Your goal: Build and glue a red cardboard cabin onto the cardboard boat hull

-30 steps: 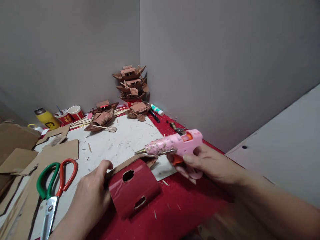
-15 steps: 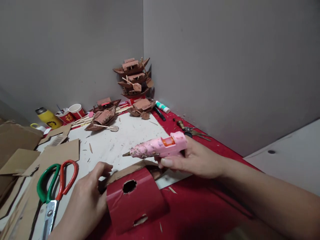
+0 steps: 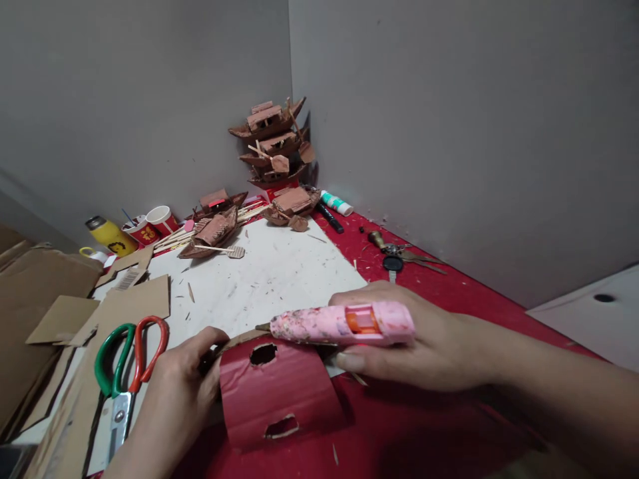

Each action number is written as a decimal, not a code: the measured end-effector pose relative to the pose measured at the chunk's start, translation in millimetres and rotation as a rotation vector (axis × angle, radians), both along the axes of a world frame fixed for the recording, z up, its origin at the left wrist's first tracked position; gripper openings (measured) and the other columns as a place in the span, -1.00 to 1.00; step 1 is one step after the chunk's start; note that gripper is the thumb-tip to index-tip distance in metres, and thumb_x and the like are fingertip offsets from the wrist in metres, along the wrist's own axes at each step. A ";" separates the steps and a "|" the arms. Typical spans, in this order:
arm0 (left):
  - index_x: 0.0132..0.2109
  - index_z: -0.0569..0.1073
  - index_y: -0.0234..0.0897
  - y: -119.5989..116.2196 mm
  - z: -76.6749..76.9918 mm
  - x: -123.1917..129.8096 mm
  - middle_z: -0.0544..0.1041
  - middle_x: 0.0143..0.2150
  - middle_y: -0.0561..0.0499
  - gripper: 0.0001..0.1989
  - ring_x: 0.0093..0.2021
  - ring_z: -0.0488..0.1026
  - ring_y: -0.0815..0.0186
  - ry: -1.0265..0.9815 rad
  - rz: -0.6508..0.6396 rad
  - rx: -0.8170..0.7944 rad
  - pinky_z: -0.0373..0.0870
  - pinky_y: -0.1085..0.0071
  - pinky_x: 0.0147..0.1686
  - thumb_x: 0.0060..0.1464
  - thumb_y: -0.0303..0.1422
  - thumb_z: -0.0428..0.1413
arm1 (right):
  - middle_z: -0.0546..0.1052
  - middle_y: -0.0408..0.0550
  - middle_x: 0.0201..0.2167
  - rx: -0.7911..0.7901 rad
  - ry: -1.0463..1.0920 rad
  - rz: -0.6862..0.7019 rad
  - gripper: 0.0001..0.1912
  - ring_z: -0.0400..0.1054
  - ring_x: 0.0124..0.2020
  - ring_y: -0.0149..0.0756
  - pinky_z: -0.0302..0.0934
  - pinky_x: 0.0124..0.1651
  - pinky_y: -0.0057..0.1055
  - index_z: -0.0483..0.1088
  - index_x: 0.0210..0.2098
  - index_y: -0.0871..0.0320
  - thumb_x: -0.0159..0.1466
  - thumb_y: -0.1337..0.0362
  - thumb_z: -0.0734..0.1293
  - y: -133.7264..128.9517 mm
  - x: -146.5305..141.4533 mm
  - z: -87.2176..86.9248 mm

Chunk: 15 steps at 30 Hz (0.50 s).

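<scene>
A curved piece of red-faced cardboard [image 3: 282, 392] with two ragged holes is gripped at its left edge by my left hand [image 3: 192, 379]. Its brown inner side shows along the far edge. My right hand [image 3: 394, 359] is closed around a pink glue gun [image 3: 319, 322], smeared with dark bits along its barrel. The gun points left, and its metal nozzle [image 3: 263, 326] is at the cardboard's far edge, just above one hole. Whether the nozzle touches the cardboard, I cannot tell. The fingertips of my left hand are partly hidden behind the piece.
Scissors [image 3: 124, 379] with green and orange handles lie at left beside cut cardboard [image 3: 137, 299]. Small cardboard boats [image 3: 214, 229] stand at the back, several stacked in the corner. Paper cups [image 3: 160, 221], a yellow bottle [image 3: 112, 236], a marker [image 3: 329, 217] and keys [image 3: 392, 263] line the table's edges.
The glue gun has come down and a little right, its nozzle now at the cardboard's far edge. The red piece has tilted slightly. The camera view has shifted a little.
</scene>
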<state>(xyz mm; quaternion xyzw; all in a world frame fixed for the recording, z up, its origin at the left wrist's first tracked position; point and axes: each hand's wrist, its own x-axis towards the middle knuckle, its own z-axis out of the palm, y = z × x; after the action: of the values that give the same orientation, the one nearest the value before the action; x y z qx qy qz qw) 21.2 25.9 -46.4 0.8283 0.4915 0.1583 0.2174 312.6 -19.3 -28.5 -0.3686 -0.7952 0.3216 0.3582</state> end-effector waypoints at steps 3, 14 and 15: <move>-0.26 0.47 -0.19 -2.4 -2.9 0.5 0.57 -0.46 0.14 -0.91 -0.51 0.48 0.41 -0.004 -0.066 0.115 0.32 0.56 -0.51 0.15 -0.39 0.06 | 0.44 -0.14 -0.47 -0.018 -0.031 0.033 -0.82 0.30 -0.50 -0.47 0.19 -0.42 -0.56 0.44 -0.26 0.21 0.31 0.21 0.29 -0.7 1.0 -1.3; -0.14 0.49 -0.21 -17.1 -6.2 4.2 0.63 -0.28 -0.01 -0.69 -0.45 0.57 0.28 0.162 -0.190 0.580 0.46 0.44 -0.50 0.08 -0.57 -0.06 | 0.32 -0.19 -0.55 0.127 -0.240 0.047 -0.72 0.15 -0.54 -0.47 0.09 -0.40 -0.53 0.28 -0.43 0.16 0.32 0.12 0.27 -2.7 0.4 1.8; -0.13 0.50 -0.22 -18.3 -5.7 4.2 0.64 -0.27 -0.02 -0.69 -0.45 0.58 0.27 0.167 -0.204 0.598 0.47 0.43 -0.50 0.09 -0.56 -0.06 | 0.32 -0.19 -0.55 0.134 -0.247 0.045 -0.72 0.15 -0.54 -0.47 0.09 -0.40 -0.53 0.28 -0.42 0.16 0.33 0.12 0.26 -2.6 0.6 1.8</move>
<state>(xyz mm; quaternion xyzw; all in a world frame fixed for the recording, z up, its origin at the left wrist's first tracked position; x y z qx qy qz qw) 25.3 7.6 -52.1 0.9105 0.3541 0.2044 -0.0618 313.1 -21.9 -26.7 -0.3625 -0.8611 0.2279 0.2743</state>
